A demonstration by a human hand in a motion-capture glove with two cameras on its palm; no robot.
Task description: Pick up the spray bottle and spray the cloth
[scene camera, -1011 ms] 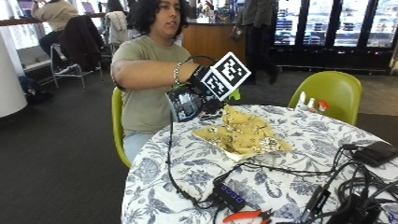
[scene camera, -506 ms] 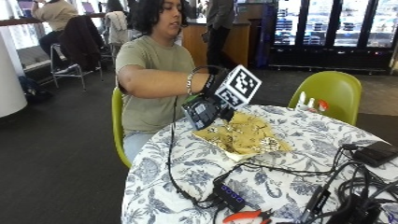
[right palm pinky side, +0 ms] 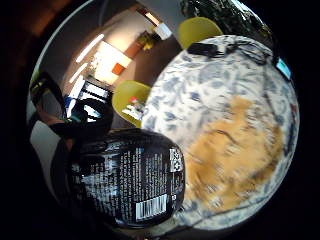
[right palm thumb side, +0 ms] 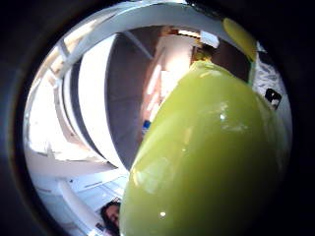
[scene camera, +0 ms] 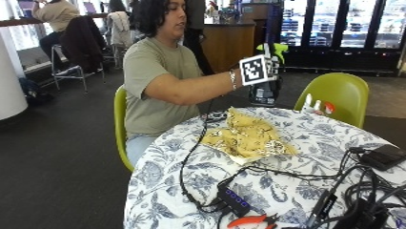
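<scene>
Black spray bottle, green-topped.

Floor: dark carpet around me.
Seats: green chair at my table's far right.
Far wall: lit glass-door coolers, wooden counter.

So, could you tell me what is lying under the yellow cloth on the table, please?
The yellow cloth lies crumpled on the blue floral tablecloth, whose pattern shows all around it. A pale edge peeks out at its near corner, perhaps its underside. Anything beneath its middle is covered.
</scene>
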